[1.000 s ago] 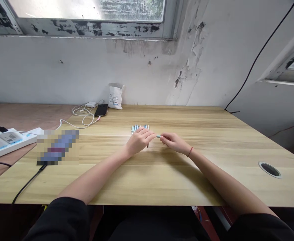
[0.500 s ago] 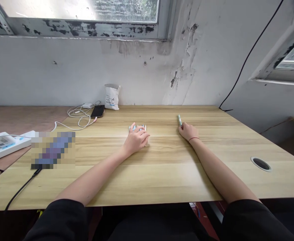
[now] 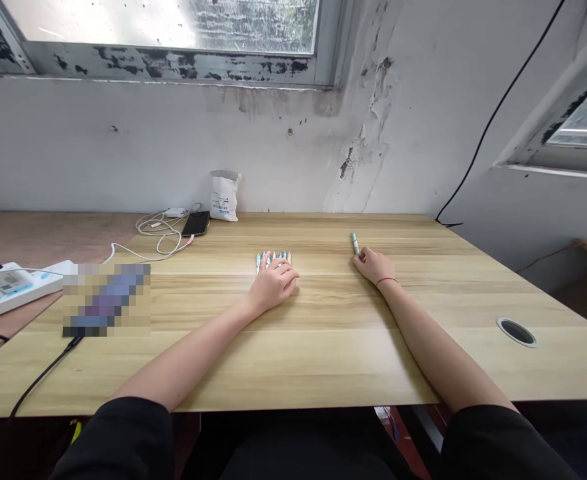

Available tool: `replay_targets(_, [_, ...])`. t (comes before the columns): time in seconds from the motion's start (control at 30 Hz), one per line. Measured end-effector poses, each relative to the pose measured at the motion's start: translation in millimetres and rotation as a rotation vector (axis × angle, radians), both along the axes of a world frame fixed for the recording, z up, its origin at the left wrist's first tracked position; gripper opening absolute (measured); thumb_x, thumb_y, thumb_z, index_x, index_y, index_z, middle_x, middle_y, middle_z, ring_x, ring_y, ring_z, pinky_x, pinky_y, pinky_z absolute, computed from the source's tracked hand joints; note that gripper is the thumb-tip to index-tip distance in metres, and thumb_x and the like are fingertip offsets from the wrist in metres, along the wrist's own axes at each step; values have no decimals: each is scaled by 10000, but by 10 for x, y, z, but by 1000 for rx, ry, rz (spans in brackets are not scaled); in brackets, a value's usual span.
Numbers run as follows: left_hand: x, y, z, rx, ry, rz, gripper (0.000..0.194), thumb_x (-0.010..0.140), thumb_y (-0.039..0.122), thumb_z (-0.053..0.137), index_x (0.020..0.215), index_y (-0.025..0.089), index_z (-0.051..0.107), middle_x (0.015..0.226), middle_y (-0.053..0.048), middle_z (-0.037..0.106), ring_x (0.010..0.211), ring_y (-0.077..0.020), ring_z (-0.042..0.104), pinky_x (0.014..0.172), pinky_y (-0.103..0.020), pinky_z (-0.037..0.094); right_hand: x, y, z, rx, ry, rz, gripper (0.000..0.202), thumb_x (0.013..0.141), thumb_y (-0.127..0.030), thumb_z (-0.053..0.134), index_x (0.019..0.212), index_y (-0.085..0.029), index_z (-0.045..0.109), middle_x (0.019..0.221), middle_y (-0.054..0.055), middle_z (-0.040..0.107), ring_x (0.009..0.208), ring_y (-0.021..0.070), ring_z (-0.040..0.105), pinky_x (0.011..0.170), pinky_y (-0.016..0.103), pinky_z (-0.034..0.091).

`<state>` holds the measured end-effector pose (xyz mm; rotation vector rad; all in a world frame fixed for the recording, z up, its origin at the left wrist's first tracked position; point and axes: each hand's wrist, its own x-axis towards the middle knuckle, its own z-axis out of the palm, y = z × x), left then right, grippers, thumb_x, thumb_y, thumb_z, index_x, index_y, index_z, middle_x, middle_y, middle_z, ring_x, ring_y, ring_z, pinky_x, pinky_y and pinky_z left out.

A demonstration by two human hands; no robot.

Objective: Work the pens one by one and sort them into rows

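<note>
Several slim pens lie side by side in a row on the wooden table, their far ends showing past my fingers. My left hand rests over the row, fingers stretched out and slightly apart, covering the pens' near ends. Farther right, my right hand has its thumb and fingers closed on the near end of a pale green and white pen. That pen lies along the tabletop and points away from me; its near end is hidden by the hand.
At the back left are a white pouch, a black phone and a coiled white cable. A power strip and a blurred-out device sit on the left. A cable hole is at the right.
My right hand and its pen have shifted slightly left. The fingers of my left hand have settled lower, showing more of the row of pens. The view has tilted a little.
</note>
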<state>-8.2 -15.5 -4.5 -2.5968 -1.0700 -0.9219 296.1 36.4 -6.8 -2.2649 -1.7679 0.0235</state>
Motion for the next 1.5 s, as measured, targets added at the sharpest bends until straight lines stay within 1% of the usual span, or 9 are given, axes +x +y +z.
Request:
replay_targets(0.27, [8, -26, 20, -27, 27, -9, 193, 856, 204, 459, 869, 260, 644, 905, -4, 673, 1042, -197, 529, 1070, -540, 152, 6, 6, -11, 12, -26, 32, 336, 889, -423, 328, 918, -208, 584, 927, 95, 656, 815, 227, 603, 577, 280, 357])
replay_targets(0.47, [24, -52, 40, -49, 24, -31, 204, 861, 208, 449, 885, 264, 643, 895, 7, 675, 1033, -179, 533, 1074, -515, 166, 6, 0, -6, 32, -9, 26, 354, 889, -438, 336, 937, -206, 599, 903, 94, 662, 810, 224, 604, 578, 279, 355])
replay_targets(0.63, [32, -41, 34, -47, 27, -63, 193, 859, 216, 456, 881, 261, 642, 891, 15, 676, 1033, -173, 533, 1080, -500, 161, 15, 17, -13, 31, 10, 25, 350, 858, -487, 382, 951, -227, 597, 904, 65, 668, 824, 230, 604, 583, 277, 365])
replay_targets(0.83, [30, -8, 4, -54, 23, -77, 190, 861, 220, 455, 882, 251, 641, 889, 9, 675, 1025, -174, 532, 1076, -482, 169, 22, 19, -19, 37, -6, 16, 347, 860, -466, 380, 963, -225, 608, 895, 75, 665, 821, 224, 604, 592, 278, 373])
replay_targets(0.97, [35, -14, -20, -39, 37, -22, 194, 864, 234, 450, 911, 261, 636, 935, 1, 659, 1020, -182, 529, 1048, -473, 212, 11, 16, -2, 21, -3, 25, 364, 872, -471, 362, 992, -230, 607, 915, 85, 664, 823, 225, 602, 604, 286, 383])
replay_targets(1.1, [44, -26, -45, -39, 57, 73, 213, 859, 303, 467, 1006, 262, 616, 1095, -39, 604, 1064, -209, 508, 986, -447, 300, 1, 23, 6, 10, -3, 17, 374, 879, -474, 353, 1007, -232, 607, 935, 91, 665, 841, 235, 603, 614, 295, 388])
replay_targets(1.23, [47, -32, -56, -52, 82, 127, 275, 845, 336, 487, 1094, 260, 575, 1176, -63, 569, 1111, -233, 486, 983, -466, 303, -4, 27, 5, 10, 1, 10, 370, 876, -478, 362, 1005, -230, 604, 929, 92, 666, 846, 233, 604, 622, 295, 393])
replay_targets(1.4, [53, -43, -60, -99, 56, 161, 305, 837, 358, 488, 1108, 234, 551, 1209, -68, 561, 1129, -238, 484, 990, -472, 316, -22, 8, 17, 5, 25, -13, 388, 859, -518, 365, 983, -230, 593, 906, 85, 669, 828, 245, 608, 594, 291, 376])
replay_targets(1.5, [57, -40, -72, -108, 38, 172, 343, 828, 384, 497, 1127, 221, 540, 1217, -74, 559, 1134, -244, 481, 993, -471, 323, -61, -5, 21, 38, 46, -19, 392, 856, -511, 368, 1034, -221, 561, 878, 89, 667, 808, 249, 608, 575, 287, 355])
